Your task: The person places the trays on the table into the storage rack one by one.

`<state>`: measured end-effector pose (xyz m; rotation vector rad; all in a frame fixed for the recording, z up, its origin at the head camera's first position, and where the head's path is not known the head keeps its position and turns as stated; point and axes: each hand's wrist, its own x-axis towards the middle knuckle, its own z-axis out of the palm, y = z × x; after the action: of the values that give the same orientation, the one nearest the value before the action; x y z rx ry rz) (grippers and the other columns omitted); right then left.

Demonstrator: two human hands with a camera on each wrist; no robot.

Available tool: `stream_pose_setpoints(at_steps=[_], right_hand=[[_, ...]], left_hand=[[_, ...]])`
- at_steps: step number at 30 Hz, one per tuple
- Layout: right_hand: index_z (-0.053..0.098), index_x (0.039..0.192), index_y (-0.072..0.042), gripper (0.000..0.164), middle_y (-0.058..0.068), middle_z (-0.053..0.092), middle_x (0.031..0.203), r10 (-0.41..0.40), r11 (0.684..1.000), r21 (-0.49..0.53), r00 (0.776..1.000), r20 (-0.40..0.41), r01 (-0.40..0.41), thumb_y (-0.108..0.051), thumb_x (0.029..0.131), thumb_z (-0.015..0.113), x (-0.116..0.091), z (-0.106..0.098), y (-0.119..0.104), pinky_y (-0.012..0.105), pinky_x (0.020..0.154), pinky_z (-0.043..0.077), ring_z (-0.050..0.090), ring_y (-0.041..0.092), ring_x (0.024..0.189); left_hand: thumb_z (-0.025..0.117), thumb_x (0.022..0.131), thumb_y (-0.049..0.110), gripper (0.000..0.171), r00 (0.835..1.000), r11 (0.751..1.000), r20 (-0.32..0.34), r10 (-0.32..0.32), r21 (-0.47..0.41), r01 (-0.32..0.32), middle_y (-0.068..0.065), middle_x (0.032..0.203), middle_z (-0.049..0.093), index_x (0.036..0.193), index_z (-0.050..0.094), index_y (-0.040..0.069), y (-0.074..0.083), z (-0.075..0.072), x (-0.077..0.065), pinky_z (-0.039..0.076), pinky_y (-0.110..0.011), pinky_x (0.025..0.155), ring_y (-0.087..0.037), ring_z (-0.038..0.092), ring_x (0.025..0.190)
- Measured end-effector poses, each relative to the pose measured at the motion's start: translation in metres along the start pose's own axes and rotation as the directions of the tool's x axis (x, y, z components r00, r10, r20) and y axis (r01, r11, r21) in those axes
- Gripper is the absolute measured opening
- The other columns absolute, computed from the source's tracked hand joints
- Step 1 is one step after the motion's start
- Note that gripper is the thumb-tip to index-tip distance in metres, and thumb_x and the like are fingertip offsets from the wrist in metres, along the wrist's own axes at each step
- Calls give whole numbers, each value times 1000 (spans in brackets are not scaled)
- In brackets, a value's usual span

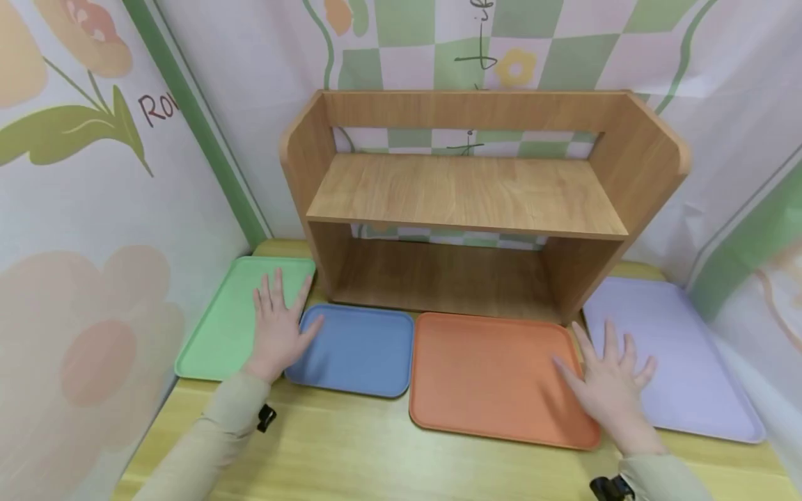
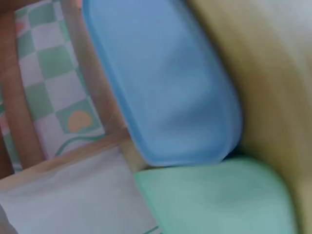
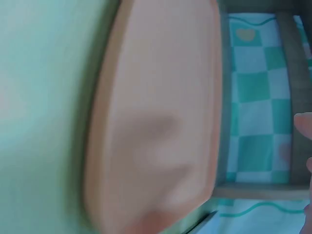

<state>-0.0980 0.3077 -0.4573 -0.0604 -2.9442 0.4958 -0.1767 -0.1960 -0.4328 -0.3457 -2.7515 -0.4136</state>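
Note:
My left hand spreads its fingers over the gap between the green tray and the small blue tray, holding nothing. On the other side, my right hand has its fingers splayed, overlapping the right edge of the orange tray and the near-left part of the lilac tray in the head view. In the left wrist view the blue tray and green tray show, without the hand. Fingertips of the right hand enter the right wrist view beside the orange tray.
A two-level wooden shelf stands behind the trays, with nothing on its boards. The trays lie in a row on a light wooden table. Printed curtains hang at the left, back and right.

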Motion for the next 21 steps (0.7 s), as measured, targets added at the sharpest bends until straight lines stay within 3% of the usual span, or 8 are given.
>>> stream_pose_setpoints(at_steps=[6, 12, 17, 21], right_hand=[[21, 151, -17, 73, 34, 1, 151, -50, 998, 35, 998, -39, 51, -45, 92, 53, -4, 8, 15, 77, 97, 0, 8, 62, 129], [33, 144, -9, 75, 40, 27, 137, -109, 994, 15, 993, -44, 110, -34, 83, 68, -10, 20, 25, 72, 80, 31, 33, 63, 111], [33, 143, -3, 79, 46, 30, 132, -98, 994, 48, 992, 81, 94, -34, 81, 72, -9, 21, 24, 73, 74, 40, 38, 68, 105], [32, 142, -1, 85, 49, 28, 130, -88, 995, 65, 981, 172, 78, -41, 80, 73, -9, 24, 25, 75, 74, 40, 36, 72, 104]], left_hand=[[63, 85, 34, 71, 988, 992, -145, 53, -105, -69, -37, 149, 5, 146, 35, 10, -7, -20, 22, 17, -67, 109, -54, 5, 138], [68, 84, 16, 76, 975, 953, -222, 28, -287, -92, -32, 148, 9, 147, 27, 7, -11, -42, 55, 34, -65, 102, -51, 21, 135], [66, 86, 7, 77, 974, 877, -224, -20, -472, -91, -27, 147, 14, 149, 22, 7, -6, -64, 85, 32, -59, 107, -42, 24, 137], [62, 89, 6, 81, 987, 773, -143, -71, -633, -36, -19, 152, 18, 152, 14, 20, -4, -77, 108, 33, -56, 109, -36, 27, 139]])
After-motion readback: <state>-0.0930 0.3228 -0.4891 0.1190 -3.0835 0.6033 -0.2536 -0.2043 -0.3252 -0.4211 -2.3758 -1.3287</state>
